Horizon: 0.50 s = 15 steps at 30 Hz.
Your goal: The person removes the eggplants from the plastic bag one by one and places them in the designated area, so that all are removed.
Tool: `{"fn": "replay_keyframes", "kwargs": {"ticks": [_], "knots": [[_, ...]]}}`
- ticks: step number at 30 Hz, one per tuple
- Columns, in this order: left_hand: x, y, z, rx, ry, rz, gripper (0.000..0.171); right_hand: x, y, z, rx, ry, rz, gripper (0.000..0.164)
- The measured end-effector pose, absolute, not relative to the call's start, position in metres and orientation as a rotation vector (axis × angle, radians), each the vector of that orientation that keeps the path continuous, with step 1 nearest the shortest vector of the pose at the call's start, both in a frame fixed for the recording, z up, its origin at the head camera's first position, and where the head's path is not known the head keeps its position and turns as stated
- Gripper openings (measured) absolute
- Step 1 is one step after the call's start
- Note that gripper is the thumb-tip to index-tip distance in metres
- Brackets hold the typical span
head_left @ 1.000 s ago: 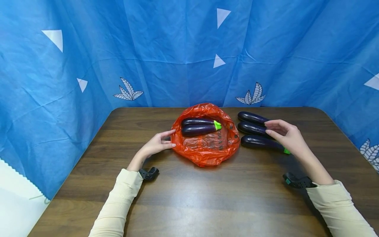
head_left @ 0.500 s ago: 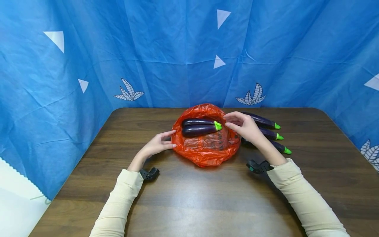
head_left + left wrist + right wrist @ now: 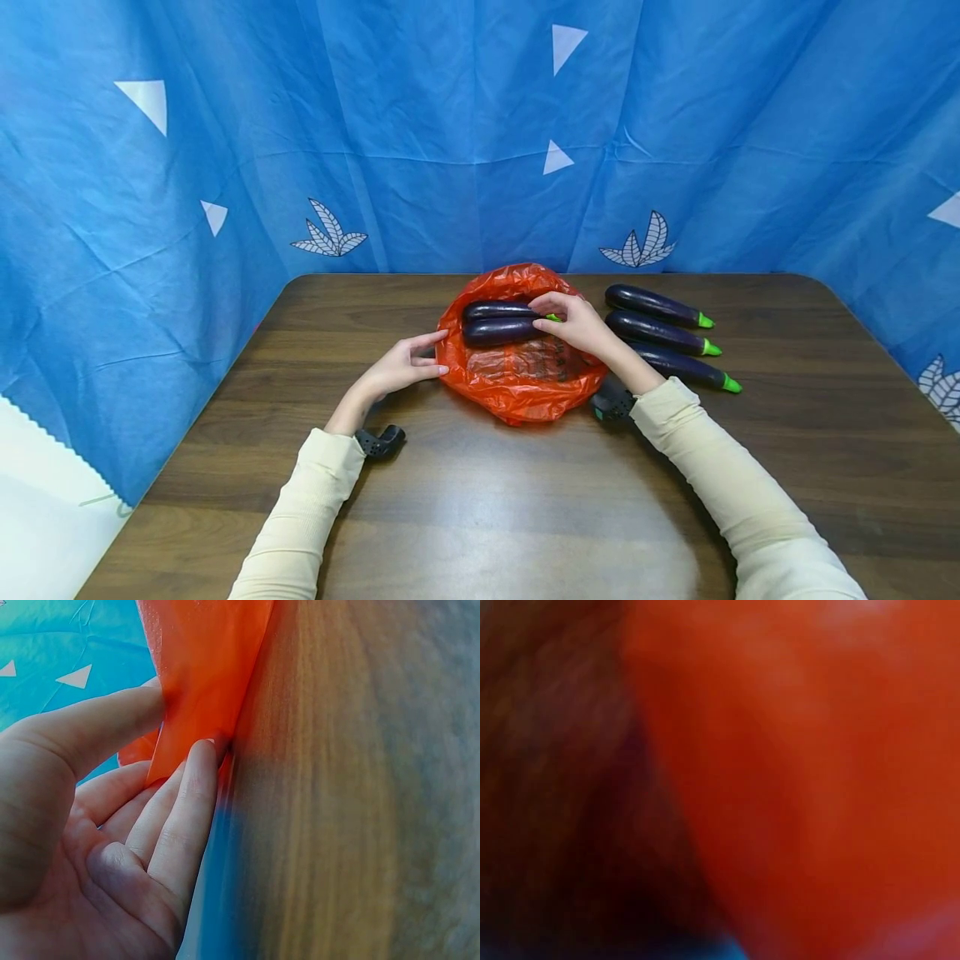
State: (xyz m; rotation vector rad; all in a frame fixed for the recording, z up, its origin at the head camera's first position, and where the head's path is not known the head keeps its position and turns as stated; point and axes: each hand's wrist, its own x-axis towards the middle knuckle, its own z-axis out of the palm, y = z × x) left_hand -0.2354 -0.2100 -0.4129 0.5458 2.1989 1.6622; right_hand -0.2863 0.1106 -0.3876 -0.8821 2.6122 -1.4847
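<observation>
A blue fabric curtain printed with white triangles and leaf sprigs [image 3: 412, 125] hangs behind a dark brown wood-grain table [image 3: 495, 492], along its far edge. Two cream long sleeves [image 3: 738, 475] reach in over the near edge. Near the middle of the far edge lies a crumpled red plastic bag [image 3: 525, 406], its mouth spread wide and dark lettering visible inside.

The left hand [image 3: 397, 367] touches the bag's rim on the side facing the table's left edge, thumb and fingers apart. The right hand [image 3: 583, 325] reaches into the mouth, over the green ends of two glossy dark-purple eggplants [image 3: 495, 332] lying side by side in the bag; whether it pinches one or merely touches cannot be told, the right wrist view being blurred.

Three more long purple eggplants [image 3: 656, 332] lie in a slanting row between the bag and the table's right edge, toward the far right corner, their bright green stem caps [image 3: 711, 347] pointing rightward. Each wrist carries a small black device [image 3: 381, 442].
</observation>
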Motion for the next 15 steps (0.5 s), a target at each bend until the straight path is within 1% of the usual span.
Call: {"fn": "replay_keyframes", "kwargs": {"ticks": [11, 15], "knots": [[-0.236, -0.210, -0.414, 0.548, 2.196, 1.660, 0.064, -0.286, 0.108, -0.398, -0.846, 2.605, -1.393, 0.027], [-0.236, -0.211, -0.413, 0.549, 2.208, 1.650, 0.064, -0.286, 0.108, -0.401, -0.817, 2.596, -1.301, 0.029]]}}
